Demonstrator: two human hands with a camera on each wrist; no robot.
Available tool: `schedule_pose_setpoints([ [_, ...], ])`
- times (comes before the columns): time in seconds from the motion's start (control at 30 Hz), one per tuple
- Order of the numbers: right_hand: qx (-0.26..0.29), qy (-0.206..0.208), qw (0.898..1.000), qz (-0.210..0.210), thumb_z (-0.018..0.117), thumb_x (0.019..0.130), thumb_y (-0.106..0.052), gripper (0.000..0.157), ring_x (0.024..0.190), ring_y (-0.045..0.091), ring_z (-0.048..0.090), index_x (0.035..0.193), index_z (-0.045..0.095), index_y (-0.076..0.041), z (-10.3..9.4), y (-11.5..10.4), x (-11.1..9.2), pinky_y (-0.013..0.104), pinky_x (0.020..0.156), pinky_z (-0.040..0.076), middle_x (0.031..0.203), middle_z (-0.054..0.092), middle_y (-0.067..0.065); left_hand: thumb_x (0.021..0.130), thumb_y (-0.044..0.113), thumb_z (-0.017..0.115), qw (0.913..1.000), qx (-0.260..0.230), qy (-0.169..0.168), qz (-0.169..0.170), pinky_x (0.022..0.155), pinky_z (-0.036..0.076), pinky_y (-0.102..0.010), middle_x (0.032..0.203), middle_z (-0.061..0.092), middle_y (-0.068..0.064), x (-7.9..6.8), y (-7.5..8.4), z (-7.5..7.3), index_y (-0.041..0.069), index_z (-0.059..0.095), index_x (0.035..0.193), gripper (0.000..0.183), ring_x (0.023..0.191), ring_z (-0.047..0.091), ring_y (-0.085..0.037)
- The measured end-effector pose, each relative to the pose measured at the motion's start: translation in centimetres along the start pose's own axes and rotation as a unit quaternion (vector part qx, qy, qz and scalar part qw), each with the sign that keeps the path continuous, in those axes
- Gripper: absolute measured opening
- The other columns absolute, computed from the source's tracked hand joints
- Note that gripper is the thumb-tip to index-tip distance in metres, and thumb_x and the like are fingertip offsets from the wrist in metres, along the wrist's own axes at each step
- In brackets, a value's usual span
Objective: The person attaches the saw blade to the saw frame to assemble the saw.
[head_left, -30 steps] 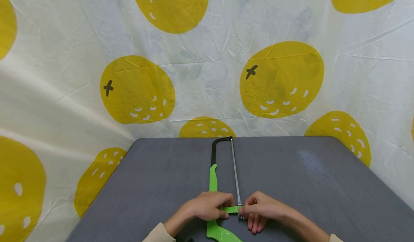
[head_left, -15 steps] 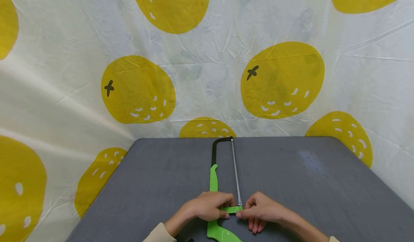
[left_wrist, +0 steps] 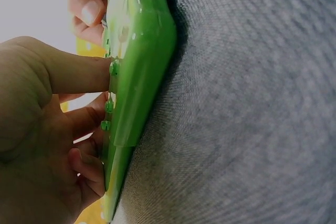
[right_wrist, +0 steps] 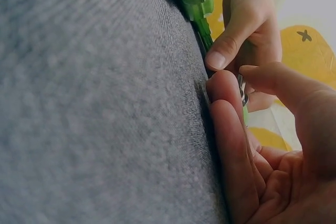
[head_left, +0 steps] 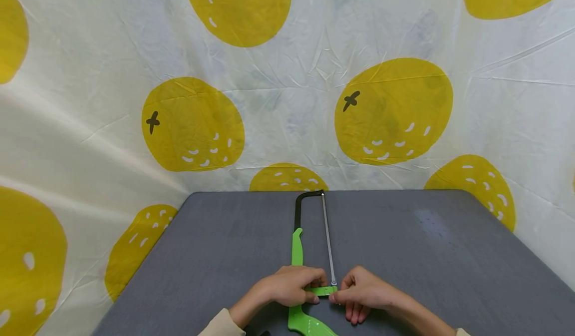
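Observation:
A hacksaw (head_left: 297,247) with a green handle and black front frame lies flat on the table. Its thin silver blade (head_left: 328,243) runs along the right side. My left hand (head_left: 292,283) lies over the frame, thumb and fingers pinching the green crossbar (head_left: 324,291) near the blade's rear end. Just right of it, my right hand (head_left: 366,290) pinches a small silver wing nut (right_wrist: 243,90) at the crossbar's end; fingers mostly hide it. In the left wrist view, the left thumb (left_wrist: 84,74) presses against the green plastic.
The grey cloth-covered table (head_left: 395,236) spreads out on both sides of the saw. Behind and to the left hangs a pale curtain (head_left: 287,121) printed with large yellow fruit. A small dark object (head_left: 265,333) shows at the bottom edge, too cut off to identify.
The right thumb and fingertips have shifted slightly at the crossbar's end, covering the silver wing nut that showed earlier. The left hand and hacksaw stay in place.

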State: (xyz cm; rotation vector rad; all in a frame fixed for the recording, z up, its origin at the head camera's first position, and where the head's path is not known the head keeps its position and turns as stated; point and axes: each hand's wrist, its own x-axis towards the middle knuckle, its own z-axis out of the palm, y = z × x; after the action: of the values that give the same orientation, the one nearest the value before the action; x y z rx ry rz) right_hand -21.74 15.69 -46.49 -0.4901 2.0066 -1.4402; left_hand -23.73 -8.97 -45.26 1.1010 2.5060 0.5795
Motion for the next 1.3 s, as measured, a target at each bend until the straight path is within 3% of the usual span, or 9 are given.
schedule_pose_setpoints([
  [0.6,-0.007,0.008,1.0,0.004,0.071,0.09,-0.022,0.027,0.045,0.003,0.062,0.072,0.07,-0.002,0.28,-0.02,0.02,0.021,0.043,0.05,0.055,0.066,-0.002,0.096,0.027,0.074,1.0,0.003,0.003,0.002,0.071,0.043,-0.018,0.093,0.061,0.017,-0.1,0.07,-0.05,0.029,0.064,0.112,0.019,0.079,0.053,0.004],
  [1.3,0.017,-0.019,1.0,-0.006,0.067,0.091,-0.017,0.024,0.046,0.001,0.062,0.079,0.073,0.004,0.01,0.1,0.19,0.02,0.045,0.05,0.057,0.067,-0.004,0.096,0.027,0.074,1.0,0.0,0.0,-0.005,0.071,0.044,-0.019,0.093,0.061,0.017,-0.17,0.27,-0.12,0.03,0.064,0.111,0.019,0.079,0.054,0.004],
])
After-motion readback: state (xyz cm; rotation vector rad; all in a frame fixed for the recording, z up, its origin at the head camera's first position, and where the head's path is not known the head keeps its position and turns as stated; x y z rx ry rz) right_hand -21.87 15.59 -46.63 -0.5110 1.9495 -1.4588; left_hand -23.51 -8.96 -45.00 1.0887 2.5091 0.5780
